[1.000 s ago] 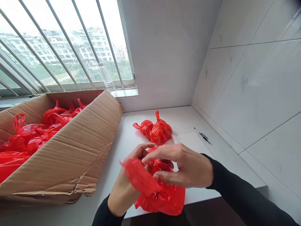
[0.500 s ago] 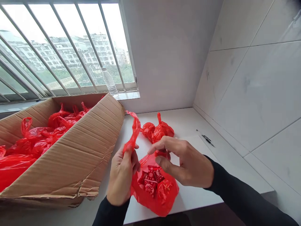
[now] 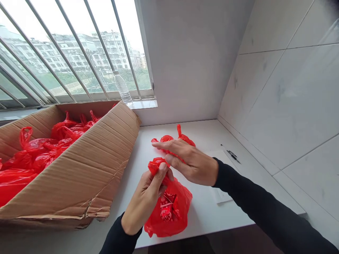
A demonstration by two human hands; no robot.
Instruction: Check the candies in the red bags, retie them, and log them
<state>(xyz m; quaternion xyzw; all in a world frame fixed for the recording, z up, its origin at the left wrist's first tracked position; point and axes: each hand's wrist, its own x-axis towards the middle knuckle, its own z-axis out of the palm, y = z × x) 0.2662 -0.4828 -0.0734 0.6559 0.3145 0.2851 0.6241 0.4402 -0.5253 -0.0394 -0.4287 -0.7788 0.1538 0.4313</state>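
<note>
A red plastic bag (image 3: 182, 208) rests on the white table near its front edge, with several red printed packets (image 3: 166, 204) showing inside. My left hand (image 3: 149, 192) is closed around the gathered top of this bag, and a crumpled red end sticks up past the thumb. Just above and to the right, my right hand (image 3: 185, 158) is held with its fingers stretched out flat, its thumb close to the bag's top. Whether the right hand touches the plastic I cannot tell. Behind it lie knotted red bags (image 3: 187, 139), partly hidden by that hand.
At left, a large cardboard box (image 3: 106, 148) holds several tied red bags (image 3: 39, 148). A clear bottle (image 3: 122, 88) stands on the window sill. Pens (image 3: 233, 156) and white paper (image 3: 222, 195) lie on the table (image 3: 203, 215) at right, beside the tiled wall.
The bag's handle, upright in my left hand before, is now bunched down. My left hand has shifted right, and my right hand has moved up and left with its fingers straightened.
</note>
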